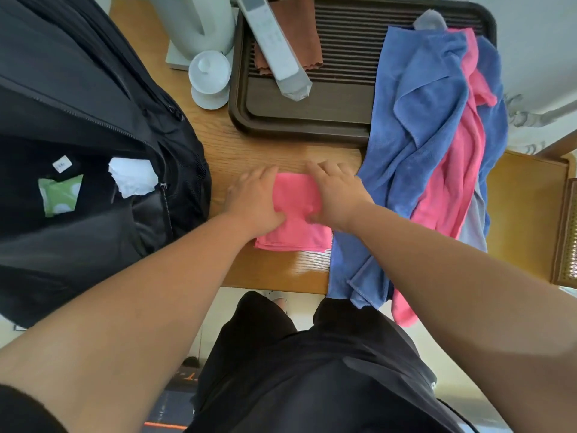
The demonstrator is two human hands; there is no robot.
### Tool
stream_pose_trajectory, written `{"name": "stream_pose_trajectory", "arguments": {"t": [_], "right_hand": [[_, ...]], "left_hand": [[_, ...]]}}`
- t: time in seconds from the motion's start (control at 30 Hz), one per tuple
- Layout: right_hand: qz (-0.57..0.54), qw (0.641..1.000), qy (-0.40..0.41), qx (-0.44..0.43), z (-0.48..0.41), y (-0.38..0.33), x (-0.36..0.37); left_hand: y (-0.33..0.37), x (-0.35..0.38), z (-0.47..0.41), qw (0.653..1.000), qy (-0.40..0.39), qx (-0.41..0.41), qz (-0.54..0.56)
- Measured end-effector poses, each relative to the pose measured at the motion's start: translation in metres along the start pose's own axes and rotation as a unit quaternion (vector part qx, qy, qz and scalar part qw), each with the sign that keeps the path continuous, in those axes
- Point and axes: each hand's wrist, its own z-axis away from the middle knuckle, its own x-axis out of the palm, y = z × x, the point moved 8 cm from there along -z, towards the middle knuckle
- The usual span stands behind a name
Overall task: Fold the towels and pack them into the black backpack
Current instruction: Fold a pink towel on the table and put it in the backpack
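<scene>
A small folded pink towel (295, 228) lies on the wooden table (274, 270) near its front edge. My left hand (254, 198) rests on the towel's left side and my right hand (335, 195) on its right side, both palm down with the fingers spread flat; the thumbs meet near the towel's middle. The black backpack (93, 145) lies open at the left, and a green packet (61, 195) and white paper (132, 179) show inside it. A loose heap of blue towels (421, 126) and another pink towel (462, 170) sits at the right, draped over the table's front edge.
A dark slatted tray (312, 117) stands behind the towel, holding a white remote (274, 45) and a brown cloth (299, 35). A white lidded cup (209, 78) and a white kettle (193, 23) stand at the back left. A wooden chair (527, 214) is at the right.
</scene>
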Motion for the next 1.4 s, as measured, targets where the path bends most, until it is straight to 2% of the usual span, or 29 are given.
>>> {"name": "stream_pose_trajectory", "arguments": {"t": [0.17,0.3,0.43,0.6,0.7,0.8,0.9,0.97,1.07,1.17,1.27,1.4], "right_hand": [[0.018,0.999,-0.025,-0.019,-0.011,-0.001,-0.004],[0.051,0.998,-0.033,-0.023,-0.009,-0.001,-0.003],[0.037,0.998,-0.020,-0.036,-0.006,-0.006,-0.005],[0.014,1.000,-0.005,-0.026,-0.003,-0.005,-0.014],[0.064,0.998,0.008,-0.024,0.004,-0.005,-0.012],[0.086,0.995,0.040,-0.020,0.009,-0.007,-0.008],[0.098,0.987,0.122,-0.044,0.017,-0.015,-0.002],[0.089,0.977,0.183,-0.064,0.028,-0.019,0.002],[0.087,0.969,0.216,-0.077,0.046,-0.015,0.017],[0.056,0.975,0.196,-0.091,0.059,-0.007,0.036],[0.028,0.980,0.155,-0.125,0.070,-0.004,0.042],[0.109,0.970,0.125,-0.179,0.083,-0.007,0.040]], "left_hand": [[0.001,-0.004,-0.010,0.999,-0.009,0.011,-0.038],[0.011,-0.010,-0.008,0.996,0.028,0.044,-0.072],[0.018,-0.013,-0.001,0.992,0.060,0.083,-0.071],[0.015,-0.018,0.006,0.990,0.099,0.074,-0.067],[0.014,-0.020,0.012,0.989,0.122,0.068,-0.054],[0.016,-0.016,0.023,0.988,0.126,0.078,-0.045],[0.020,-0.005,0.042,0.985,0.126,0.103,-0.052],[0.022,0.007,0.056,0.986,0.109,0.113,-0.056],[0.020,0.030,0.073,0.990,0.066,0.113,-0.058],[0.017,0.050,0.083,0.991,0.035,0.112,-0.069],[0.018,0.059,0.089,0.990,0.038,0.120,-0.061],[0.012,0.070,0.092,0.988,0.035,0.127,-0.074]]}}
